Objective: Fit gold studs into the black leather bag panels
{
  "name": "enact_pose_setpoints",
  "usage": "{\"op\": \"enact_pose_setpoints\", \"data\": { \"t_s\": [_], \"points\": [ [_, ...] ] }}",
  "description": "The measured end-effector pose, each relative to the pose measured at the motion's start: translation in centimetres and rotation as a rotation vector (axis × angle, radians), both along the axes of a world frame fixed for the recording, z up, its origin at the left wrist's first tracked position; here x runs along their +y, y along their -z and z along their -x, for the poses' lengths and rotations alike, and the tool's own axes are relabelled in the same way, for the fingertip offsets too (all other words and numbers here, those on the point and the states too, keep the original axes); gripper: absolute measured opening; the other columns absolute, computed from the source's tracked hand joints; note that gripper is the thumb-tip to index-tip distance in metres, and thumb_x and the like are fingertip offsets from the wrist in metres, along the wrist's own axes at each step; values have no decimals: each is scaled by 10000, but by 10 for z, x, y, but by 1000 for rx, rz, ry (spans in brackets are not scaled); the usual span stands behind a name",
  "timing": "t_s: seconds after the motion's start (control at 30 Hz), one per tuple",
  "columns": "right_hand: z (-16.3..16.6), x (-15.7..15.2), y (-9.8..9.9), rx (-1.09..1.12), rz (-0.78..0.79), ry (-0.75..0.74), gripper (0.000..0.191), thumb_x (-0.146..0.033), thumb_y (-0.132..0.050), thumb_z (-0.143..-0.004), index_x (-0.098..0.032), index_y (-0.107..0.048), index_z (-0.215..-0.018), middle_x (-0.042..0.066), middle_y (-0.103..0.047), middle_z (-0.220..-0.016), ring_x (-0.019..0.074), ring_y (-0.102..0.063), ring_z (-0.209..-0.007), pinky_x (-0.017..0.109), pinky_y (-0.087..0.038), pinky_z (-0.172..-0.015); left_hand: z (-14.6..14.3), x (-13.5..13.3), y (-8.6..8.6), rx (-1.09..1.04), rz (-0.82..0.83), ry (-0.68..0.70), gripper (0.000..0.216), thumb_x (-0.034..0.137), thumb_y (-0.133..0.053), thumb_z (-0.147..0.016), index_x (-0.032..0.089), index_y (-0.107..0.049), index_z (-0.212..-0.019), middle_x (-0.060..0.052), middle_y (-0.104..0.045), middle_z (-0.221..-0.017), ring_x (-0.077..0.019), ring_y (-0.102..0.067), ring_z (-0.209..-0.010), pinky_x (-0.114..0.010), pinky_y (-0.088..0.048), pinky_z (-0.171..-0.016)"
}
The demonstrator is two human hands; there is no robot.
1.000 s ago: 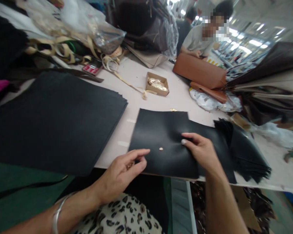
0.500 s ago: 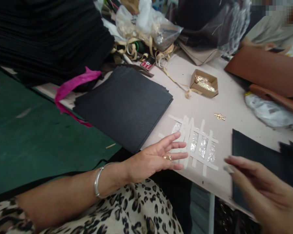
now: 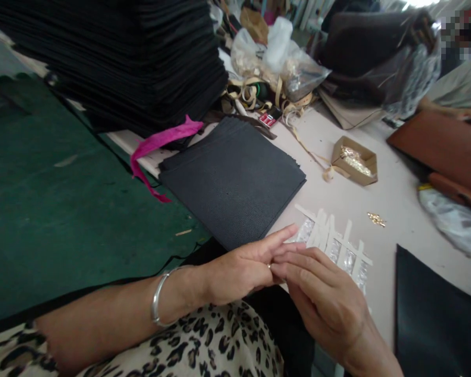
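The left hand (image 3: 243,272) points toward two o'clock, fingers extended, slightly spread; the right hand (image 3: 332,296), angled toward ten, touches it, fingers together, any pinch hidden. From them, gold-coloured fittings (image 3: 377,219) lie at two, black leather panels (image 3: 235,183) at eleven.

On the table (image 3: 400,201), a stack of sheets (image 3: 239,178) is set at the near edge, left of the tape strips (image 3: 321,230); a panel (image 3: 435,314) is laid to their right. Behind the strips' right end, loose fittings (image 3: 377,219) are gathered; farther back, a box (image 3: 364,178) is placed. The left hand (image 3: 243,267) and right hand (image 3: 329,293) are joined before the strips.
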State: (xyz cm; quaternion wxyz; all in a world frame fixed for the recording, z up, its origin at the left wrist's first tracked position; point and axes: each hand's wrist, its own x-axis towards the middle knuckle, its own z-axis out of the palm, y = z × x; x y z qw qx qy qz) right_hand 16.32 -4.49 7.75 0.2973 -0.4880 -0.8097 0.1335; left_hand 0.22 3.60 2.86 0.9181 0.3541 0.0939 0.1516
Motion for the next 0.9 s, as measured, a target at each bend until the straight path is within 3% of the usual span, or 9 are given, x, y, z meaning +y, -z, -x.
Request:
{"op": "enact_pose_setpoints", "data": {
  "t_s": [0.2, 0.37, 0.5, 0.6, 0.7, 0.8, 0.9],
  "points": [
    [16, 29, -7, -29, -13, -134, 338, 61, -550, -818, -137, -665, -1067, 59, -719, -968, 169, -641, -930, 323, -570, -872, 20, 6, 6, -16, 128, -45, 950, -67, -511, -709, 308, -256, -1544, -56, -392, -1567, -220, -359, -1441, -418, -219, -1189],
    [35, 52, -14, -15, -32, -165, 281, 25, -554, -808, -167, -680, -970, 55, -725, -864, 167, -680, -823, 285, -601, -744, 39, 13, 0, -92, 238, -197, 774, -80, -505, -693, 306, -571, -1360, -12, -534, -1466, -162, -424, -1401, -328, -294, -1154],
    [41, 67, -13, 68, 38, -45, 209, -48, -583, -826, -201, -667, -940, 18, -696, -775, 129, -656, -665, 237, -572, -611, 64, 24, -11, -26, 300, -379, 583, -17, -589, -677, 222, -687, -1200, -61, -645, -1341, -196, -541, -1305, -317, -393, -1096],
    [37, 82, -2, 159, 161, 115, 155, -148, -644, -851, -227, -694, -973, 9, -717, -810, 124, -671, -661, 214, -561, -589, 91, 30, -10, 220, 237, -529, 294, 148, -654, -796, 166, -689, -1087, -77, -726, -1087, -146, -703, -884, -247, -526, -788],
    [33, 99, 16, 274, 360, 265, 151, -285, -707, -844, -228, -729, -981, 14, -733, -796, 137, -688, -648, 217, -566, -579, 111, 34, 1, 499, 137, -736, 192, 291, -694, -843, 179, -616, -977, 58, -594, -726, -24, -462, -496, -156, -332, -471],
    [32, 116, 31, 354, 495, 395, 233, -395, -720, -828, -210, -740, -968, 15, -731, -733, 145, -691, -628, 227, -564, -579, 117, 39, 11, 639, 46, -837, 274, 361, -725, -820, 192, -564, -964, 97, -472, -665, -36, -359, -494, -165, -269, -447],
    [33, 131, 37, 263, 512, 429, 316, -463, -703, -828, -200, -738, -1000, 21, -729, -718, 150, -679, -621, 246, -546, -577, 112, 45, 12, 698, -80, -793, 264, 388, -727, -805, 188, -572, -882, 94, -463, -633, -52, -353, -496, -178, -280, -450]
  ]
}}
